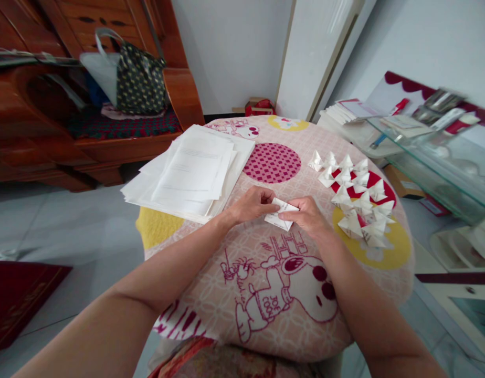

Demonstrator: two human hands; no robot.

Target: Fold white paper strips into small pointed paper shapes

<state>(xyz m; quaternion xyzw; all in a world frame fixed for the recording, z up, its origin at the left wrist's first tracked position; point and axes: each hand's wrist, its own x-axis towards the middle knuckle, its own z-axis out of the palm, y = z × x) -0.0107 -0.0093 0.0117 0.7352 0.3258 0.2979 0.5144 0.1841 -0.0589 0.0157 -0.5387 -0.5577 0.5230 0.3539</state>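
Observation:
A small folded piece of white printed paper [281, 223] is held between my two hands, above the middle of the round table. My left hand [253, 205] pinches its left edge, with the fingers curled. From the other side, my right hand [307, 214] grips it, the thumb lying across its face. To the right of my hands stand several pointed folded paper shapes [342, 197] in uneven rows. A stack of loose white sheets [193, 168], some with print, lies beyond my left forearm.
The table wears a pink patterned cloth [211, 273] with cartoon figures. At the right, a glass shelf [431, 163] with cups and pens stands close to the table edge. A wooden bench [179, 97] at the back left bears a dark patterned bag [140, 79].

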